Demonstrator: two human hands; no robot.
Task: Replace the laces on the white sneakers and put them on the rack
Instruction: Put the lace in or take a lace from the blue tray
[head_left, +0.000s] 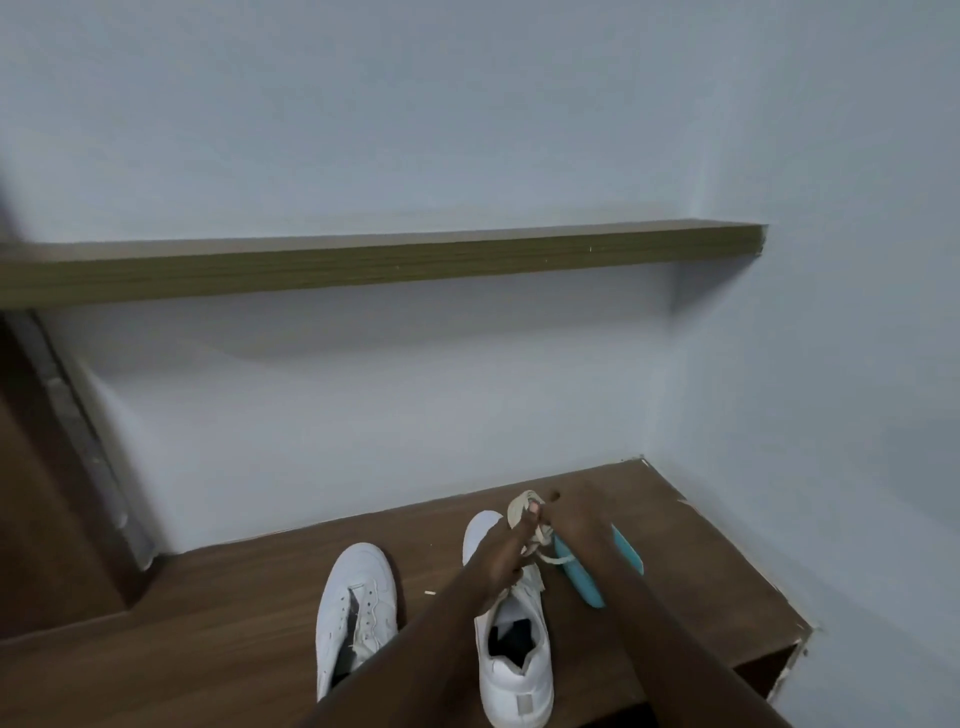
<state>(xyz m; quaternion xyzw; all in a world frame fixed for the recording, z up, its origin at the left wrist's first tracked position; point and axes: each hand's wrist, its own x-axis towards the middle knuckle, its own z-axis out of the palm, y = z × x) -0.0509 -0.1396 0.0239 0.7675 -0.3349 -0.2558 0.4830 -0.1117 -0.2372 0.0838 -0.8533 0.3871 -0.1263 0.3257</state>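
Steadily, with left hand (506, 551) and right hand (574, 517) both gripping the bunched lace (521, 506) just above the sneaker (519, 680) on the table (234, 623), draw slack out eyelet by eyelet, keeping it flat.

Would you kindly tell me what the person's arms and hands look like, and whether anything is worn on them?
The left forearm and right forearm are bare as far as the frame shows, with no sleeves. The left hand and right hand wear no gloves; no watch, bracelet or ring shows, though the picture is blurred there.
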